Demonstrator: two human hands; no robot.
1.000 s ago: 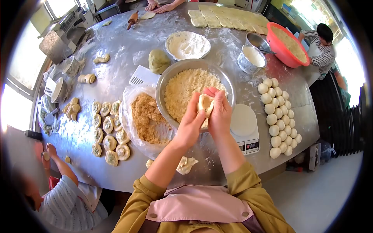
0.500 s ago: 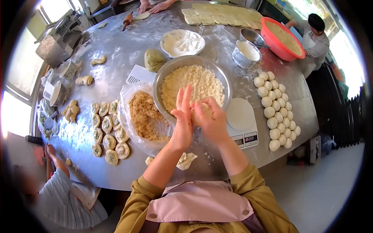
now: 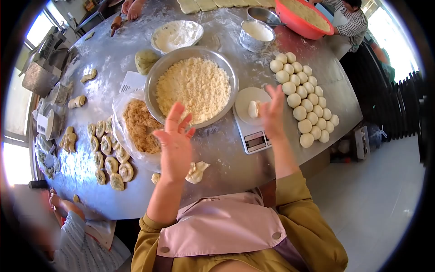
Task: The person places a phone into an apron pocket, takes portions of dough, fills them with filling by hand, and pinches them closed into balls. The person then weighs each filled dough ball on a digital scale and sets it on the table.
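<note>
A small lump of pale dough (image 3: 253, 109), with something brownish at its right side, sits on the round plate of the white kitchen scale (image 3: 248, 93). My right hand (image 3: 273, 117) is just right of it, fingers stretched out and holding nothing. Spread open, my left hand (image 3: 176, 143) hovers empty near the front rim of the metal bowl (image 3: 152, 75) of pale crumbly mixture (image 3: 192, 86). To its left lies a plastic bag (image 3: 118, 124) of brown crumbly filling (image 3: 138, 124). A torn dough scrap (image 3: 197, 172) rests on the table between my hands.
Several rows of white dough balls (image 3: 306, 104) stand right of the scale. Filled dough pieces (image 3: 111, 165) lie at left. Behind are a flour bowl (image 3: 177, 36), a white tub (image 3: 257, 37) and a red basin (image 3: 297, 22). Other people work around the metal table (image 3: 226, 165).
My hands have parted from over the bowl, where they held dough together. The right hand has moved to the scale, which now carries the dough lump. The view has shifted rightward.
</note>
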